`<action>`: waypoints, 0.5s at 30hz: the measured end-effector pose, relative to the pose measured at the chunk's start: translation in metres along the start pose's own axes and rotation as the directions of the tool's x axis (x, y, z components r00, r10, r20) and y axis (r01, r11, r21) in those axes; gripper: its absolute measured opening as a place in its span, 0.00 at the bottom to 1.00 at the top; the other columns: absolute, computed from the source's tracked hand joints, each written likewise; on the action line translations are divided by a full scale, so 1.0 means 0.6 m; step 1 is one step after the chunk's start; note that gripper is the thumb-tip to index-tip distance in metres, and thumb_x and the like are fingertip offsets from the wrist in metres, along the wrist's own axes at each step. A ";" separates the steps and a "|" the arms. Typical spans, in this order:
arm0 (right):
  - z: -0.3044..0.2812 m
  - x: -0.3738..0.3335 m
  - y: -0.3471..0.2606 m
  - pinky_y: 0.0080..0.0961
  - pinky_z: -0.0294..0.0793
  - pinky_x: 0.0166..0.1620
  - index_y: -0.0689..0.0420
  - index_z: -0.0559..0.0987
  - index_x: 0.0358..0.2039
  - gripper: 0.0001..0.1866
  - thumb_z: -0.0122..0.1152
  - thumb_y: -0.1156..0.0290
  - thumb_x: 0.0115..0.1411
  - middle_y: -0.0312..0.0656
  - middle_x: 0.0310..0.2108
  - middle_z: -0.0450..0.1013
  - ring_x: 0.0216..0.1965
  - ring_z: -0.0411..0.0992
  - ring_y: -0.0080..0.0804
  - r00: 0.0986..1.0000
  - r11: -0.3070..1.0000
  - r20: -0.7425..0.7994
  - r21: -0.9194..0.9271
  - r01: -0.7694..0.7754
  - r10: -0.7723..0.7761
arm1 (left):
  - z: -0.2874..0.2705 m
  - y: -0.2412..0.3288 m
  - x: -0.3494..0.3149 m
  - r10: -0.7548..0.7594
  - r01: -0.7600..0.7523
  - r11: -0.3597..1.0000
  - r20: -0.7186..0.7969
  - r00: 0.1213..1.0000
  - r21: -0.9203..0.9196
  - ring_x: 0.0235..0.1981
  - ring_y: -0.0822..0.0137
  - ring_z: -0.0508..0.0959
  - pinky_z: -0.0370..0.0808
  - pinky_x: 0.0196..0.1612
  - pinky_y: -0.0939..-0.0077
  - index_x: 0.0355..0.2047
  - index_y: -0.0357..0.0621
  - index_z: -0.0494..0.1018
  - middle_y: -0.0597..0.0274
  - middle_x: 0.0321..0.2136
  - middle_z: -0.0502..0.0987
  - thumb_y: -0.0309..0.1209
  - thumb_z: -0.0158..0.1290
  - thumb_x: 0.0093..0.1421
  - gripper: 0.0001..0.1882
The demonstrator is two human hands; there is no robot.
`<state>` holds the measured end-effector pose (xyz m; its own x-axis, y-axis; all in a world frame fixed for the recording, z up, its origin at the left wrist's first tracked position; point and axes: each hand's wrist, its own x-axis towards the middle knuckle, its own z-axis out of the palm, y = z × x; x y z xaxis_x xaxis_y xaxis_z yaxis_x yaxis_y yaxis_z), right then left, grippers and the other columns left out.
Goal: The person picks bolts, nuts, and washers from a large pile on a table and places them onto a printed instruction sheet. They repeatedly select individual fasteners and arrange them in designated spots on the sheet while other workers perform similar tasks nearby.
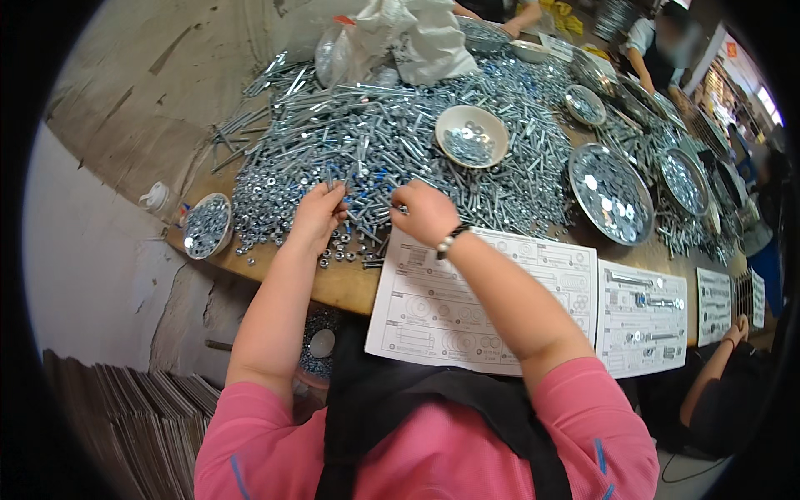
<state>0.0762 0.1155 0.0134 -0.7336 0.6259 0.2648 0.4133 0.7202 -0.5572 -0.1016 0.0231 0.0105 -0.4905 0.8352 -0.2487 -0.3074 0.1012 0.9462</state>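
A large heap of loose metal bolts [333,137] covers the table in front of me. My left hand [317,218] is over the near edge of the heap, fingers curled in a pinch; whatever is between them blends into the metal behind. To its right my right hand [425,213] is closed, its fingertips turned down and inward beside the bolts, and what it grips is hidden. Small nuts [337,250] lie scattered just below my hands. Under my right forearm lies a white printed sheet [417,325] with line drawings of hardware.
A white bowl of washers [472,137] sits in the heap. At the left table edge stands a bowl of nuts [207,227]. A round metal tray [611,193] holds washers on the right. A second sheet [642,321] carries bolts. Other people work across and to my right.
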 end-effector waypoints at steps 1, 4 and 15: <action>-0.031 -0.020 0.016 0.35 0.71 0.36 0.55 0.77 0.26 0.08 0.54 0.65 0.48 0.46 0.29 0.70 0.33 0.70 0.44 0.999 1.000 0.047 0.004 0.002 -0.003 | 0.002 -0.011 0.007 0.008 -0.008 1.000 -0.013 1.000 0.027 0.23 0.79 0.66 0.65 0.26 0.85 0.35 0.42 0.70 0.70 0.24 0.69 0.32 0.49 0.59 0.08; -0.103 -0.096 0.085 0.35 0.71 0.35 0.54 0.77 0.27 0.07 0.55 0.66 0.48 0.43 0.28 0.70 0.33 0.71 0.42 0.991 0.995 0.129 -0.098 -0.027 0.040 | 0.054 -0.011 -0.009 0.059 -0.084 0.919 0.076 0.995 0.385 0.22 0.81 0.63 0.62 0.25 0.85 0.35 0.41 0.73 0.70 0.21 0.68 0.32 0.51 0.57 0.09; -0.123 -0.254 0.114 0.35 0.72 0.30 0.59 0.74 0.25 0.06 0.51 0.71 0.50 0.44 0.27 0.69 0.29 0.72 0.41 0.960 0.846 0.144 -0.516 -0.134 0.240 | 0.267 -0.129 -0.063 0.178 -0.575 0.426 0.558 0.810 0.698 0.32 0.57 0.72 0.69 0.36 0.67 0.29 0.45 0.77 0.58 0.26 0.71 0.30 0.53 0.46 0.08</action>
<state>0.2560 0.0915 -0.0073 -0.6829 0.7305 0.0072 0.7263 0.6800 -0.1005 0.0715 0.0704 -0.0202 0.0030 0.9966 0.0826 0.7205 -0.0595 0.6909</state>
